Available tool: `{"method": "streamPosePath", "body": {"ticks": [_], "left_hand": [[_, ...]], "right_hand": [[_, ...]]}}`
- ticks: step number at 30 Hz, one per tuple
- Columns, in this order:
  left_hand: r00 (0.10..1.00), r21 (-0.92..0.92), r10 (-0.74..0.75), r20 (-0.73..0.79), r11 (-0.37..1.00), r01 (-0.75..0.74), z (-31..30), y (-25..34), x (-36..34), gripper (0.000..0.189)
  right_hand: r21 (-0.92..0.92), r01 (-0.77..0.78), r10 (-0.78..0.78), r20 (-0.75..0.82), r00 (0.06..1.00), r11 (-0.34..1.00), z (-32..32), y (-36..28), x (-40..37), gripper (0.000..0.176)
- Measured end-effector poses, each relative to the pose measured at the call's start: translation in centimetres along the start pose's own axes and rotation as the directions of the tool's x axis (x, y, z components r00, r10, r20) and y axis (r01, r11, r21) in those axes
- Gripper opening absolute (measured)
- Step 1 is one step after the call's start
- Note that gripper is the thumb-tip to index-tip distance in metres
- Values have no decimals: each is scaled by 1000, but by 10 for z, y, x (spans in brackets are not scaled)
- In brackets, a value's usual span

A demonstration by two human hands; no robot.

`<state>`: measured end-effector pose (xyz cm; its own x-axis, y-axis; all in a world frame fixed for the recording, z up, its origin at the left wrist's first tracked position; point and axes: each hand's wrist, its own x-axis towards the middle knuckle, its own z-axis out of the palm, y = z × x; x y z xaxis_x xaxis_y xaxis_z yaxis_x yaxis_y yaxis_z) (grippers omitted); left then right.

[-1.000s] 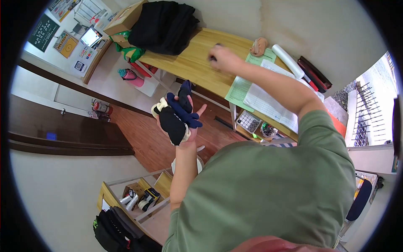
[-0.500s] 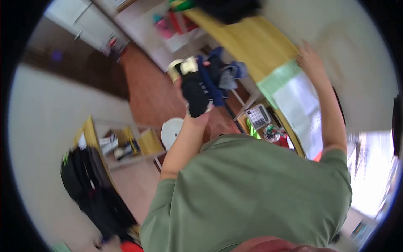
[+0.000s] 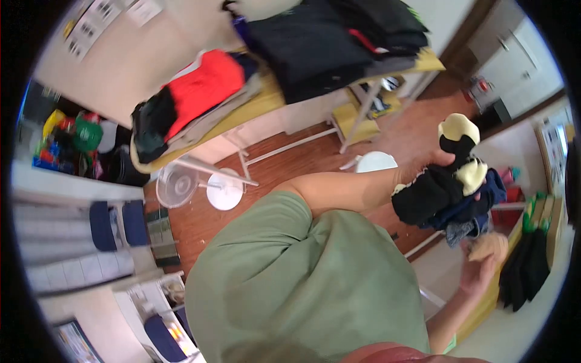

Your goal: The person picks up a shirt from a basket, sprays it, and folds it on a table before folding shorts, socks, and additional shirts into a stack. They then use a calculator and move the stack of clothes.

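My left hand (image 3: 440, 161) is closed round a bundle of socks, with the arm stretched out to the right. Nearest me in it are black socks (image 3: 423, 196) with cream parts; navy socks (image 3: 496, 184) and a grey one (image 3: 463, 232) lie behind. Just below the bundle, my right hand (image 3: 477, 275) is closed on a small beige cloth bundle (image 3: 489, 247), which looks like a folded sock. Part of the left fingers is hidden behind the socks. Black cloth items (image 3: 525, 266) hang over the table edge beside my right hand.
A long table (image 3: 275, 97) bears folded dark clothes (image 3: 308, 48) and a red garment (image 3: 206, 85). White stools (image 3: 225, 190) stand on the brown floor. Navy chairs (image 3: 103, 225) are at the left, and a white door (image 3: 514, 57) at the far right.
The view has swung round, bringing the clothes table across the top. My right hand has left the wooden tabletop and now holds the beige bundle; my left still grips the socks.
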<state>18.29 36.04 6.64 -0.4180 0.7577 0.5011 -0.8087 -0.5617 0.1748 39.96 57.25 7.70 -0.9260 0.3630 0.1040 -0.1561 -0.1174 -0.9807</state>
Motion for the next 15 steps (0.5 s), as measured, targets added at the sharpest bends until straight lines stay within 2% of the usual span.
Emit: {"method": "streamPosePath", "body": {"ticks": [1,2,3,4,5,6,7,8,9,10,12,13,14,15], "left_hand": [[999,134,28,-32,991,-23,12,32,-23,65],[996,270,55,-63,962,-36,24,64,-46,61],[992,399,83,-95,916,-39,36,96,-69,57],[982,431,126,-138,901,-56,64,124,-104,57],[961,308,33,-275,950,56,75,153,-134,51],[925,367,81,-371,928,66,88,183,-163,43],[889,291,42,-456,951,104,108,214,-193,56],[792,490,253,-556,869,66,144,233,-214,51],[693,613,392,-605,785,92,160,258,-234,45],[612,719,520,-596,685,119,186,279,-249,39],[495,852,693,-524,429,301,212,336,-280,40],[447,836,746,-494,266,480,219,365,-300,49],[423,723,746,-514,112,682,231,389,-313,73],[386,583,790,-476,-45,811,224,418,-326,81]], "right_hand": [[367,-93,43,144,989,926,32,27,27,60],[594,-209,58,263,963,777,66,49,49,63],[674,-257,-97,439,893,692,124,50,69,61],[637,-233,-62,405,912,734,175,55,84,59],[552,-220,79,267,960,804,227,57,99,58],[532,-276,116,314,942,800,290,50,106,57],[518,-318,117,383,916,794,342,48,111,55],[407,-220,39,408,912,886,389,50,121,53],[325,-149,-10,441,897,934,432,48,127,54],[281,-170,-15,555,832,945,470,41,135,55],[174,-165,0,688,726,971,533,32,157,49],[136,-151,7,720,694,979,562,34,166,46],[-10,-19,20,744,668,1000,589,36,174,46],[-193,161,36,739,672,968,616,47,184,50]]}}
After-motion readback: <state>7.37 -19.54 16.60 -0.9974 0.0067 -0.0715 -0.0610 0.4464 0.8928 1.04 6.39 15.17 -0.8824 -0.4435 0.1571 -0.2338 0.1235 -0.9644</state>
